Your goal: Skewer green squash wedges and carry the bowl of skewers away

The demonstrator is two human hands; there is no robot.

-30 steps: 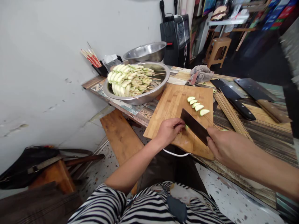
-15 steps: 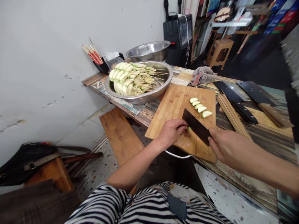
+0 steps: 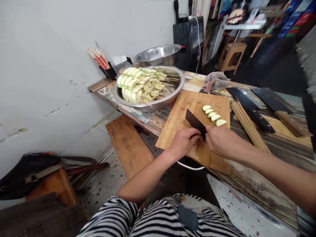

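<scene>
Shifted since half a second ago: cleaver (image 3: 195,122) and right hand (image 3: 219,141), now farther left, with right hand close beside left hand (image 3: 184,141). In the right hand, cleaver gripped firmly at its handle end. At left fingertips, small green piece (image 3: 201,139), mostly hidden beside the cleaver, on the cutting board (image 3: 172,128); cannot tell if pinched or only steadied. Beyond the hands, five pale slices (image 3: 215,117) in slanting row on same cutting board. On the surface (image 3: 291,148), bundle of thin sticks (image 3: 249,125).
</scene>
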